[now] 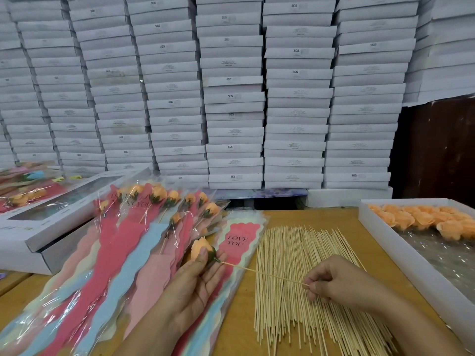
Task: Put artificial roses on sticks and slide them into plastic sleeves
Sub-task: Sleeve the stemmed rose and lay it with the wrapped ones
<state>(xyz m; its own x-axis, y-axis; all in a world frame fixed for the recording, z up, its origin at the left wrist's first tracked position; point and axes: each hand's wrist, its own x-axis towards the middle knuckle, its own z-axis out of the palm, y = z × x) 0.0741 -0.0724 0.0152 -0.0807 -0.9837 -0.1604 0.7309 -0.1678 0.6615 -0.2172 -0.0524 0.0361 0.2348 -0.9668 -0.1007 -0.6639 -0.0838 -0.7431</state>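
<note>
My left hand (195, 283) holds an orange artificial rose (200, 249) by its bud, green base pointing right. A thin wooden stick (262, 272) runs from the rose's base to my right hand (334, 281), which pinches its far end. Both hover over a stack of plastic sleeves (239, 240) printed "LOVE YOU". A loose pile of wooden sticks (303, 291) lies on the table under my right hand. Several sleeved roses (144, 227) are fanned out to the left.
A white tray (380, 229) with several orange rose heads (424, 219) stands at the right. Flat white boxes (51, 227) sit at the left, with more sleeved roses behind. A wall of stacked white boxes (231, 98) rises behind the wooden table (244, 304).
</note>
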